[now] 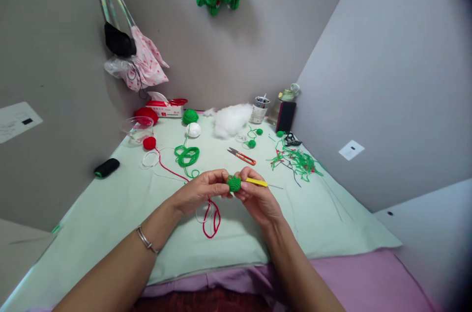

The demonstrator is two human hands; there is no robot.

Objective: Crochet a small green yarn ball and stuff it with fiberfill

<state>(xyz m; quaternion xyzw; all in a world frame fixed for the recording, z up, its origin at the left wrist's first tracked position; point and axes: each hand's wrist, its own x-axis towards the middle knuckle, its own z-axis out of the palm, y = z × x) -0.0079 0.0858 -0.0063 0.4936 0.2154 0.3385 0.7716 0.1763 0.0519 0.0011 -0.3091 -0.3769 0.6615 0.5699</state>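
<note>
Between my two hands is a small green crocheted piece [234, 184]. My left hand [212, 186] pinches its left side, with thumb and fingers closed. My right hand [256, 194] is closed on a crochet hook [257, 182] with a yellow handle, its fingertips also against the green piece's right side. A thin metal shaft points right from the handle. Red yarn [212, 228] and white yarn hang in loops below my left hand. The red strand runs back to a red ball [149, 143]. Orange-handled thread snips [241, 156] lie just beyond my hands.
White stuffing [232, 120] sits at the back, beside green yarn [187, 155] and a white ball [193, 129]. Green yarn scraps [300, 163] lie to the right, near a dark phone [286, 116]. A clear bowl [138, 130] and tissue box [165, 108] stand at the back left.
</note>
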